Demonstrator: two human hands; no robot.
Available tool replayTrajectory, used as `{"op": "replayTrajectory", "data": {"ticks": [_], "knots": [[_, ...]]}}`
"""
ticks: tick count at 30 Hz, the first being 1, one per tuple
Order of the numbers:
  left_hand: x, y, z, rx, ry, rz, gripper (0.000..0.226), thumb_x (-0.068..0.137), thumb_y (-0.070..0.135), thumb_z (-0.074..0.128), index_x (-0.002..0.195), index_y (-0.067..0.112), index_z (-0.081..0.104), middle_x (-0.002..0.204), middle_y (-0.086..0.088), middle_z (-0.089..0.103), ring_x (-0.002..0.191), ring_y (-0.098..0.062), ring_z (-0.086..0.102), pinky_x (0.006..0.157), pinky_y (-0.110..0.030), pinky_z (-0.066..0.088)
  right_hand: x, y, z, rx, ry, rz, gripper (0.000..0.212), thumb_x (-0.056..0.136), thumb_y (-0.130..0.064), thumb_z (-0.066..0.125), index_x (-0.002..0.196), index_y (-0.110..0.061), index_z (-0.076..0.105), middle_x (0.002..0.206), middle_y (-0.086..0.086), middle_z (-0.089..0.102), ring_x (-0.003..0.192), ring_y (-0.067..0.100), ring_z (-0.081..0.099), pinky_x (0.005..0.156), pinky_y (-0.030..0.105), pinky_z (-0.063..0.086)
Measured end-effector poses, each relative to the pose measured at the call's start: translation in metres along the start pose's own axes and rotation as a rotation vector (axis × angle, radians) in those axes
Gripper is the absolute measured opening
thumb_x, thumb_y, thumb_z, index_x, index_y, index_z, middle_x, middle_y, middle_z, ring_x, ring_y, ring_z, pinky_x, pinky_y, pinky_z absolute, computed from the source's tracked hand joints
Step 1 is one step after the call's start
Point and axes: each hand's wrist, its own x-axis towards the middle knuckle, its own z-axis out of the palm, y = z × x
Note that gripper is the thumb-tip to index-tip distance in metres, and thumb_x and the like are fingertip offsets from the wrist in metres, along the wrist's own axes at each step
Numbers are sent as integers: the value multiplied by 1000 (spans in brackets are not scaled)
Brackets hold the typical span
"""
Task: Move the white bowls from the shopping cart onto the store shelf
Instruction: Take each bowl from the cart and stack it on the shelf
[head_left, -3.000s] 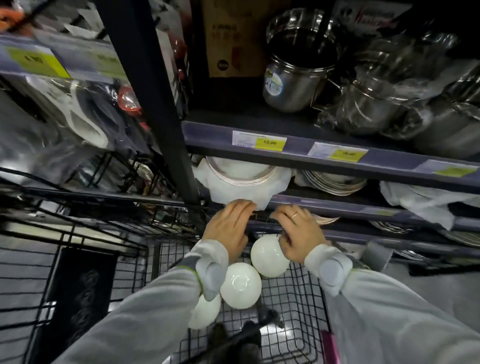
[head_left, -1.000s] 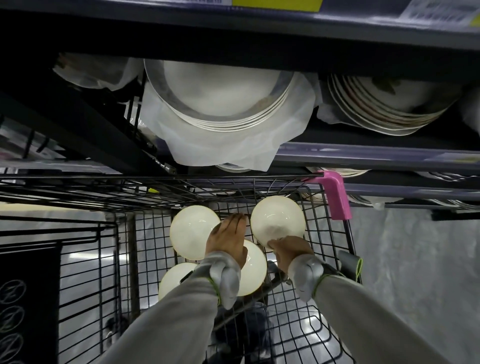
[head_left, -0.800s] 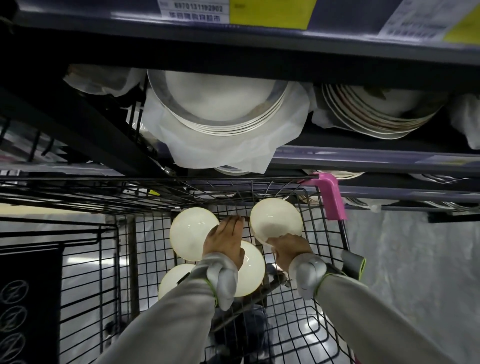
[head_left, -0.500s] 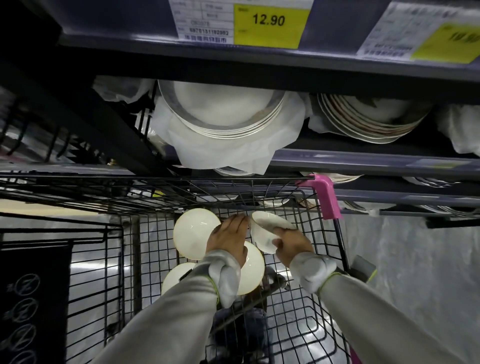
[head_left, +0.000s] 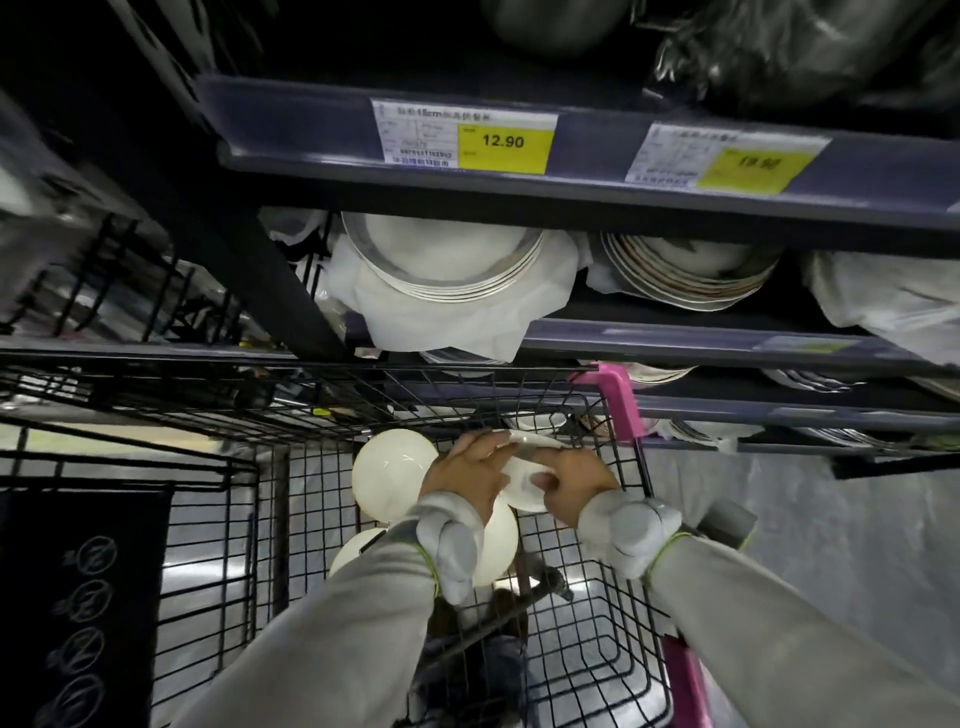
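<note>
Both my hands hold one white bowl (head_left: 522, 480) tilted on its side, lifted above the black wire shopping cart (head_left: 602, 618). My left hand (head_left: 467, 475) grips its left rim and my right hand (head_left: 569, 480) its right side. Three more white bowls stay in the cart: one (head_left: 392, 475) left of my hands, one (head_left: 498, 543) partly under my left wrist, one (head_left: 356, 553) lower left, mostly hidden by my sleeve. The store shelf (head_left: 649, 340) runs just beyond the cart.
A stack of white plates on white paper (head_left: 441, 265) and a patterned plate stack (head_left: 685, 275) fill the shelf. Price tags (head_left: 504, 140) hang on the shelf edge above. A pink cart corner (head_left: 618, 400) stands right of my hands. A black upright post (head_left: 249, 249) is at left.
My right hand has lifted the far right bowl off the cart floor and tipped it on edge. My left hand moved over and took hold of it. The view rose toward the shelf.
</note>
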Motion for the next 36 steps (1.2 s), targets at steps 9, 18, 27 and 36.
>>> {"op": "replayTrajectory", "data": {"ticks": [9, 18, 27, 36], "knots": [[-11, 24, -53, -74, 39, 36, 38, 98, 23, 39, 134, 18, 46, 142, 2, 45, 141, -13, 20, 112, -24, 25, -30, -26, -48, -31, 56, -93, 38, 88, -23, 50, 126, -32, 50, 121, 9, 64, 111, 29, 57, 92, 32, 47], [-37, 52, -112, -264, 55, -71, 32, 95, 28, 48, 117, 8, 59, 121, -14, 60, 115, -27, 52, 90, -25, 37, -66, -53, -93, 91, 131, -201, 21, 82, -14, 58, 99, -25, 65, 82, 3, 63, 79, 23, 58, 70, 24, 43], [-58, 75, -158, -298, 261, -44, 24, 92, 28, 53, 101, 9, 64, 102, -13, 66, 97, -27, 57, 75, -23, 36, -101, -74, -145, 69, 195, -296, 10, 84, -23, 58, 90, -18, 65, 79, -3, 59, 79, 16, 50, 68, 25, 38], [-81, 93, -209, -412, 429, 97, 14, 88, 17, 59, 74, 15, 58, 73, -2, 52, 74, -19, 45, 64, -21, 27, -140, -93, -201, 78, 239, -360, 13, 77, -30, 69, 84, -23, 61, 76, -6, 56, 76, 14, 50, 68, 26, 37]]}}
